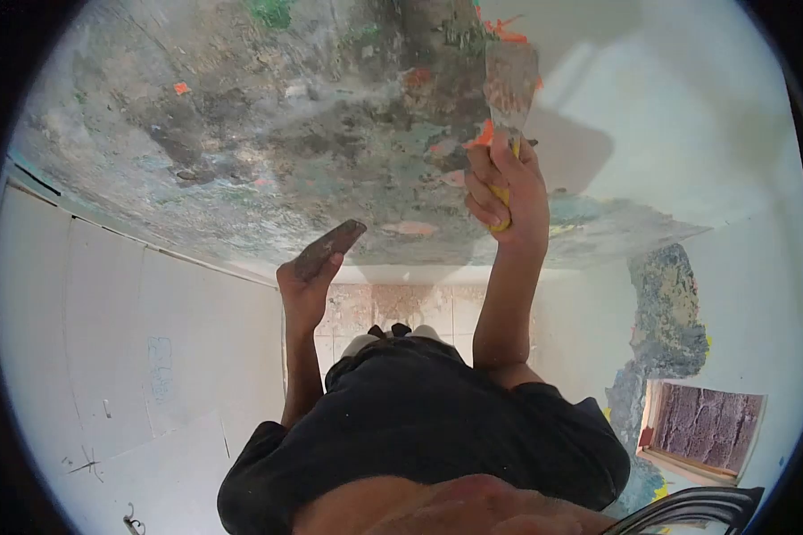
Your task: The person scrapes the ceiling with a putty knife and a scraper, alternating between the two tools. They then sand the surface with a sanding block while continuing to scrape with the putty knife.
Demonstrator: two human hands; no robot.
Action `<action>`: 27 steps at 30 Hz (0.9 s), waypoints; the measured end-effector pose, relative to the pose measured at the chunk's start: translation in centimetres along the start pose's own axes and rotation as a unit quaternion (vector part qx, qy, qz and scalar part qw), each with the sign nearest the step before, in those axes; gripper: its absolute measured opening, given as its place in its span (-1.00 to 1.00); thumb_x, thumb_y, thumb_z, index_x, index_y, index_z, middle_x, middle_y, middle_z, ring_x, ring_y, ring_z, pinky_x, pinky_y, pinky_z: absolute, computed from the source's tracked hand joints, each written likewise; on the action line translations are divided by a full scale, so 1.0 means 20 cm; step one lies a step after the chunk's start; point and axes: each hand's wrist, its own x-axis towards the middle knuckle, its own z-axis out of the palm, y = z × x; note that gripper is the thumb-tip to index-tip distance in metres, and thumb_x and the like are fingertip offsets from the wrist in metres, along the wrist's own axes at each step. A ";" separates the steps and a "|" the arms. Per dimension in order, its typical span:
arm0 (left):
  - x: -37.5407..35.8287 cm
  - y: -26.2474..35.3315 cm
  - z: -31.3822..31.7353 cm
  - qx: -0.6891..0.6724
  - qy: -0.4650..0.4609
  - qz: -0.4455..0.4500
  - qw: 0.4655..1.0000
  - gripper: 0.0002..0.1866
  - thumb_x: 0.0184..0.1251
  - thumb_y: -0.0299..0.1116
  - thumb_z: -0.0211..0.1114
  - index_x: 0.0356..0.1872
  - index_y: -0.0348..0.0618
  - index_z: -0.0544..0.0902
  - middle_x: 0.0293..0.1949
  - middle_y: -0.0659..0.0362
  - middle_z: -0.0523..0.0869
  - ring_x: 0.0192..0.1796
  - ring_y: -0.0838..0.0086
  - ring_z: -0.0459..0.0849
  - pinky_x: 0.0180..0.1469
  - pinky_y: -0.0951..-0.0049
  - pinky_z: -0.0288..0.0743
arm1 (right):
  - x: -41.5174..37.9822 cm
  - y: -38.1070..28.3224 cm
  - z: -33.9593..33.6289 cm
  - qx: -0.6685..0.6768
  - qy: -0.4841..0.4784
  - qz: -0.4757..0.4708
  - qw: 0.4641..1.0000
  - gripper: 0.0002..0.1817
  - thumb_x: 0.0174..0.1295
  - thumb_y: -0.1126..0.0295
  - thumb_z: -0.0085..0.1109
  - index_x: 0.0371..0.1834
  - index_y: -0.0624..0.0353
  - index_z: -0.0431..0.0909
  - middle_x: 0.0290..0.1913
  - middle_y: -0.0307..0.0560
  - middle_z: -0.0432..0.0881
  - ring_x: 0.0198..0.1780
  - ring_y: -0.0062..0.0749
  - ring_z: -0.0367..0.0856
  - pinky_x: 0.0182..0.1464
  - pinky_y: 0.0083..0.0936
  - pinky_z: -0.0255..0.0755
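**Putty Knife and Slab: Hand Positions**

Your right hand (519, 192) closes around the yellow handle of the putty knife (511, 80), a grip that likely steadies the blade over the rough, mottled wall (241, 134), at its edge with the white coating (687, 107). Your left hand (303, 290) clasps a dark flat slab (330, 251), thumb along it, probably for tilt control; slab-to-wall contact cannot be determined. Open room separates your forearms; the pale panelled wall (107, 312) bounds the left side.
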 end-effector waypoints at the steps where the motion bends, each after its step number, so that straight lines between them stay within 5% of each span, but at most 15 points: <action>1: 0.02 -0.01 -0.01 0.002 0.008 0.002 1.000 -0.69 0.32 -0.49 0.34 0.07 -0.36 0.68 -0.04 0.12 0.79 0.01 0.51 0.68 0.13 0.51 0.47 | 0.01 -0.01 0.01 -0.001 0.000 0.001 1.000 -0.85 0.47 0.25 0.10 -0.20 0.01 0.38 -0.64 -0.36 0.20 -0.83 -0.74 0.11 -0.86 -0.71 0.00; 27: -0.07 -0.05 -0.04 0.005 0.001 0.006 1.000 -0.69 0.31 -0.50 0.34 0.06 -0.34 0.70 -0.06 0.14 0.79 -0.02 0.56 0.67 0.09 0.53 0.48 | 0.02 -0.03 0.03 -0.017 -0.016 -0.008 1.000 -0.80 0.46 0.23 0.12 -0.29 0.01 0.36 -0.63 -0.38 0.22 -0.81 -0.73 0.08 -0.85 -0.71 -0.02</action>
